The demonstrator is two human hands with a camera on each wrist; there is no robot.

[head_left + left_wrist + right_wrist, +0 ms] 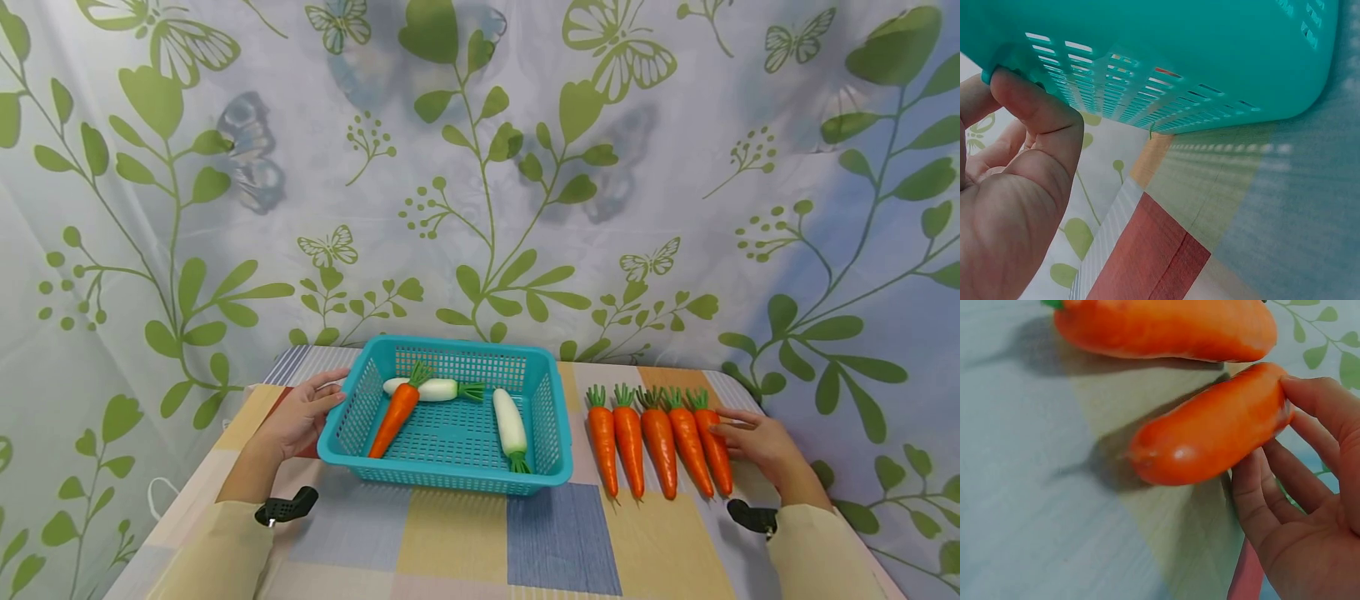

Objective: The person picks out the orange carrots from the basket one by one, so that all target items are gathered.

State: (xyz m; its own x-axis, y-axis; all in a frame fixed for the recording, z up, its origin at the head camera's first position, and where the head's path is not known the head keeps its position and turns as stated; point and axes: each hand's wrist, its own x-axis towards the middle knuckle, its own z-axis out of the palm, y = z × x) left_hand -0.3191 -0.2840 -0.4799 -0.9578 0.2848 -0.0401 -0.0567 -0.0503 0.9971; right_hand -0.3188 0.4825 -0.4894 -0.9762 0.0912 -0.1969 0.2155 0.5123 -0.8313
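At the left end of a turquoise basket (450, 477), my left hand (296, 421) holds the rim. The left wrist view shows the thumb (1025, 100) of that hand against the rim's edge. Inside the basket lie one carrot (395, 419) and two white radishes, one radish (437, 389) partly under the carrot and the other radish (510, 423) to the right. My right hand (761, 446) grips the rightmost carrot (712, 446) of a row, thumb on one side and fingers against the other. In the right wrist view this carrot (1210, 434) lies over the cloth, tip toward the camera.
Several more carrots lie side by side left of the held one, such as the carrot (602, 437) nearest the basket, green tops away from me. A patchwork tablecloth (450, 533) covers the table. Behind it hangs a leaf-patterned curtain (495, 208).
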